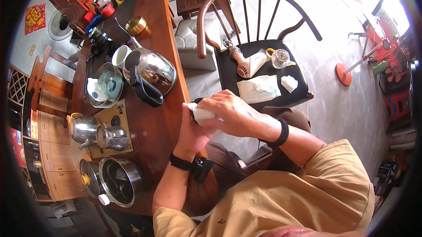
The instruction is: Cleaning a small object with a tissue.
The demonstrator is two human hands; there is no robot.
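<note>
At the table's edge my two hands meet around a small dark thing (197,100), mostly covered by fingers, with a crumpled white tissue (202,114) against it. My left hand (191,132) cups the dark thing from below, thumb up. From above, my right hand (229,110) presses the tissue to it with bent fingers. Left of the hands a steel kettle (154,71) with a black handle stands on the wooden table (151,138). Beside the kettle are a white cup (120,56) and a clear bowl (97,103) with small cups in it.
Metal teapots (83,128) and a dark-filled steel pot (135,176) stand at the table's left. A black-seated chair (263,50) bears a soft white packet (259,89), a crumpled tissue (289,83), a small glass pot (280,58) and a pink slotted tool (243,68). A red fan (344,74) stands right.
</note>
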